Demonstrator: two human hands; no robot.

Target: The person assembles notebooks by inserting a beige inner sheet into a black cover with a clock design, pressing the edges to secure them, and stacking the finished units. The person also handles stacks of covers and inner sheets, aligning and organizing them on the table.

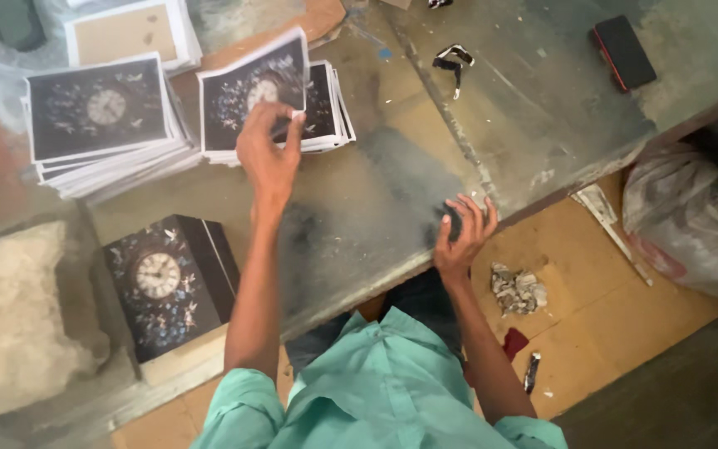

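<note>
left hand (269,154) lifts top print (253,90); right hand (461,230) rests on table (533,100)

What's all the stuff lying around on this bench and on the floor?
Print stacks: two, dark clock picture with white borders, far left of bench.
Lifted print: one, same picture, top of nearer stack.
Dark box: one, clock picture, near edge.
Phone: one, black, far right.
Plastic bag: one, pale, floor right.
Crumpled paper: one, grey, floor.
Left hand: lifting the print.
Right hand: resting on bench edge.
</note>
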